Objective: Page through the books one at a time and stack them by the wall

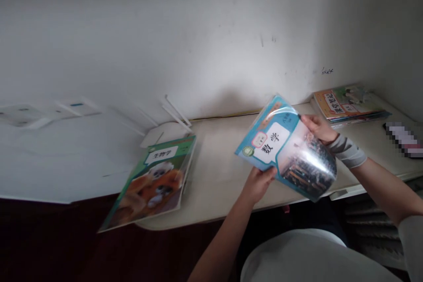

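A blue textbook [287, 147] with a glossy cover and a photo on its lower half is held tilted above the desk [218, 172], gripped from both sides. My left hand [258, 183] pinches its lower left edge. My right hand [317, 128], with a grey wrist wrap, grips its upper right edge. To the left, a green book [152, 183] with a panda picture lies flat, overhanging the desk's front edge.
A stack of books [348, 105] lies at the back right against the white wall. A white router [167, 131] with antennas sits behind the green book. A blurred-out object [405, 139] lies at the far right. A white surface [49, 158] extends to the left.
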A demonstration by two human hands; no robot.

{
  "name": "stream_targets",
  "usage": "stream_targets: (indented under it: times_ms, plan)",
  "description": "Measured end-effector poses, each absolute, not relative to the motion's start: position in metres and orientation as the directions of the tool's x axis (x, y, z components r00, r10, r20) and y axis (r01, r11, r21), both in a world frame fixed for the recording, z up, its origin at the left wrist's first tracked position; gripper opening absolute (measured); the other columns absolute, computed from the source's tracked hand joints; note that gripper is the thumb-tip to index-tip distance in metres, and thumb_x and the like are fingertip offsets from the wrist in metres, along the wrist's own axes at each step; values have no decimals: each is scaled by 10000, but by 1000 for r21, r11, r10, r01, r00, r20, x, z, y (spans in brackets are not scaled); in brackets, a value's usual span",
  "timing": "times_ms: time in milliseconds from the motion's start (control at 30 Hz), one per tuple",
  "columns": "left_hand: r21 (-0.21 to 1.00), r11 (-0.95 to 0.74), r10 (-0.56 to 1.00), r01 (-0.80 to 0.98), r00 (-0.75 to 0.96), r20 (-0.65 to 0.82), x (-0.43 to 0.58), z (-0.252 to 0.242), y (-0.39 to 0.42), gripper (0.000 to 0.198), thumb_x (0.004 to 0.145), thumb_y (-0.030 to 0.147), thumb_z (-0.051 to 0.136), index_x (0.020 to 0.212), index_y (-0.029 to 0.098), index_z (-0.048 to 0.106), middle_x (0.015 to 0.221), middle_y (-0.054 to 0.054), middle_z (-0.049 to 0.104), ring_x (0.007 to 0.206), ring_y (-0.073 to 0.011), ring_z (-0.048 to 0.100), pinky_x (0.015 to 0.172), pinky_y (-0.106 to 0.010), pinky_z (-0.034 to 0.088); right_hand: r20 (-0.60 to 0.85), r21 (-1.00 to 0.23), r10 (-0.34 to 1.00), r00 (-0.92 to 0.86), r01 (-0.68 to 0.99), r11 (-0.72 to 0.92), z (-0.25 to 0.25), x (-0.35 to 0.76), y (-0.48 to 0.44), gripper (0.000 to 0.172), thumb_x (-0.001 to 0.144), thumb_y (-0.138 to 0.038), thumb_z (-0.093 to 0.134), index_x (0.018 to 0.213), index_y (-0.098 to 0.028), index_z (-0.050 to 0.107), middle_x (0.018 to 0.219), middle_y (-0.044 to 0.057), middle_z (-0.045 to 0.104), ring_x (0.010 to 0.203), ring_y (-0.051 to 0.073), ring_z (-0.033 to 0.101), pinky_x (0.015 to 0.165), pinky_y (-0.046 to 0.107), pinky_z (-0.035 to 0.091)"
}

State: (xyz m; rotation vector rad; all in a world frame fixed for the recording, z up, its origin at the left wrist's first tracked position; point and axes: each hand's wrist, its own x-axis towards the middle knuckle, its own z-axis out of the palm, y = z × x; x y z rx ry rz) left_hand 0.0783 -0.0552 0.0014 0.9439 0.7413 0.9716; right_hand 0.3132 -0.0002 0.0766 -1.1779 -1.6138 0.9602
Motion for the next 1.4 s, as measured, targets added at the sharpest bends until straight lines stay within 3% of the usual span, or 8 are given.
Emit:
stream_targets:
  times_ms: [100, 233, 333, 467, 633, 967, 1233, 1400]
  plan:
    - [966, 59, 995, -250, 95, -36, 74, 10, -40, 590, 688, 386, 686, 1214, 256, 453, 1232, -90, 545, 1095, -226, 547, 908, -387, 448, 415, -718, 901, -124, 564, 408, 111, 315, -6, 519, 779, -671, 423, 613, -183, 478, 514, -38, 406, 492, 90, 363, 499, 242, 258]
    - [871, -373, 855, 321, -244, 457, 58, 34, -26, 802, 712, 392, 664, 1375, 256, 232, 1466, -133, 247, 1340, -254, 261, 1070, -441, 259, 567, -90, 752, -336, 882, 462, 126, 300, -22, 522, 831, -633, 385, 635, -177, 547, 538, 10, 480, 520, 117, 405, 518, 277, 186]
    - [561, -484, 798, 672, 75, 598, 51, 52, -33, 667, 715, 344, 669, 1309, 220, 393, 1446, -131, 308, 1371, -316, 155, 1100, -529, 85, 527, 230, 580, -621, 761, 606, 103, 288, -36, 482, 906, -511, 351, 624, -177, 553, 533, 16, 507, 503, 112, 397, 514, 291, 167]
    - [425, -606, 794, 672, 537, 284, 50, 53, -57, 303, 761, 191, 579, 1055, 261, 601, 1108, -84, 637, 1184, -298, 478, 1083, -531, 135, 507, 344, 440, -741, 642, 685, 55, 280, -62, 395, 927, -396, 388, 635, -185, 549, 540, 4, 506, 512, 112, 408, 520, 301, 195]
    - [453, -570, 792, 686, 605, 81, 50, 28, -81, 144, 803, 192, 502, 841, 224, 638, 807, -111, 674, 803, -260, 635, 889, -447, 409, 414, 305, 539, -733, 670, 677, 15, 278, -101, 262, 892, -326, 468, 707, -188, 592, 593, 17, 546, 547, 141, 483, 507, 303, 273]
    - [752, -411, 843, 516, 529, 98, 27, -3, -89, 209, 794, 311, 559, 958, 264, 679, 1080, -96, 668, 1021, -258, 601, 933, -378, 396, 312, 37, 734, -603, 780, 625, -10, 349, -136, 362, 858, -103, 414, 1167, -180, 585, 1172, 128, 617, 1095, 219, 566, 872, 370, 489]
    - [685, -304, 793, 661, 575, -202, 26, 24, -69, 204, 764, 363, 559, 672, 197, 631, 591, 32, 579, 577, -130, 519, 533, -210, 337, -81, -596, 817, -571, 685, 420, 28, 372, -105, 270, 845, -345, 514, 1056, -270, 666, 914, 1, 718, 765, 158, 667, 640, 229, 481]
    - [787, -194, 852, 586, 498, -161, 29, 35, -61, 178, 722, 359, 596, 701, 185, 626, 633, 31, 579, 608, -126, 517, 557, -208, 362, -81, -610, 848, -523, 699, 373, 47, 373, -91, 261, 813, -408, 538, 911, -240, 712, 726, 3, 699, 616, 147, 626, 565, 226, 428]
